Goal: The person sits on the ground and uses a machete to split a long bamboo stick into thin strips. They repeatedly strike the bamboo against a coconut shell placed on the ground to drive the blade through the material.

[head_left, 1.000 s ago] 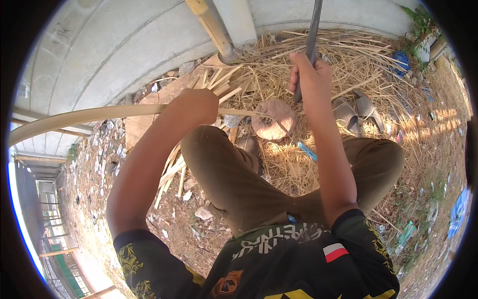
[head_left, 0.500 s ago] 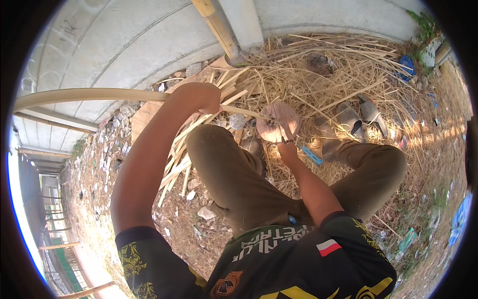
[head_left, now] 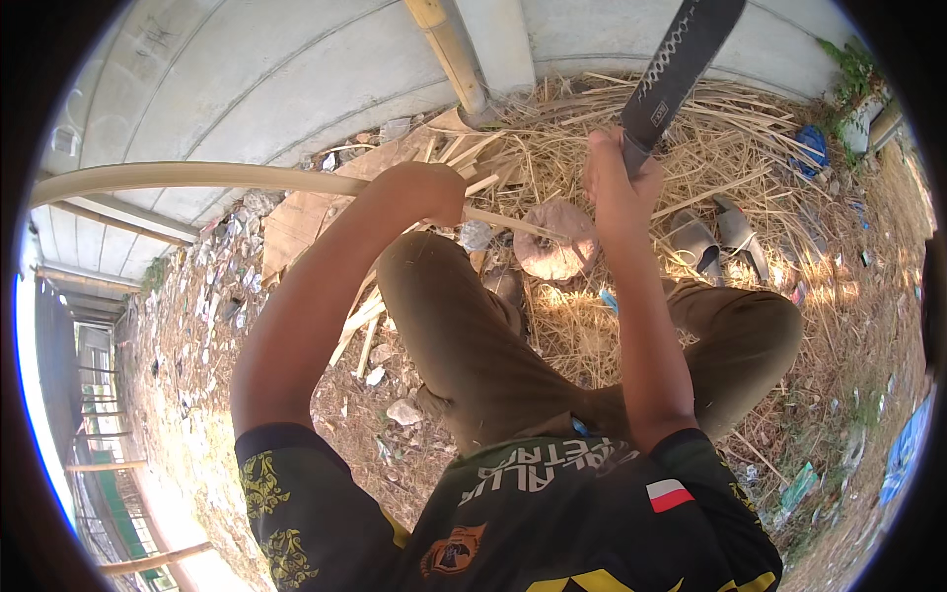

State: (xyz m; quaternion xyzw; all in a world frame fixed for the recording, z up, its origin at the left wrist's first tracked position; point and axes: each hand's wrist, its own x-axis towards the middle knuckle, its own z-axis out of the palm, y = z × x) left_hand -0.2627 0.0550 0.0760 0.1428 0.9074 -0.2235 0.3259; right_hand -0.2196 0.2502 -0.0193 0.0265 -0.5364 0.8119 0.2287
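Observation:
My left hand (head_left: 430, 193) is closed around a long pale bamboo strip (head_left: 207, 177), which arcs away to the left edge. The strip's other end rests on a round wooden chopping block (head_left: 552, 260) between my knees. Raised above the block and to its right, my right hand (head_left: 621, 176) grips a machete (head_left: 673, 74) by its handle. Its wide dark blade, with a saw-toothed back, points up and away, well apart from the strip. My forearm partly hides the ground right of the block.
Bamboo shavings and loose strips (head_left: 710, 104) lie heaped along the concrete wall (head_left: 276, 79). A pair of sandals (head_left: 695, 242) lies right of the block. A bamboo pole (head_left: 449, 49) leans at the wall, near a flat brown sheet (head_left: 321, 212). Litter covers the ground at left.
My right hand has lifted the machete from the block up toward the wall. The strip stays in my left hand, its end still on the block.

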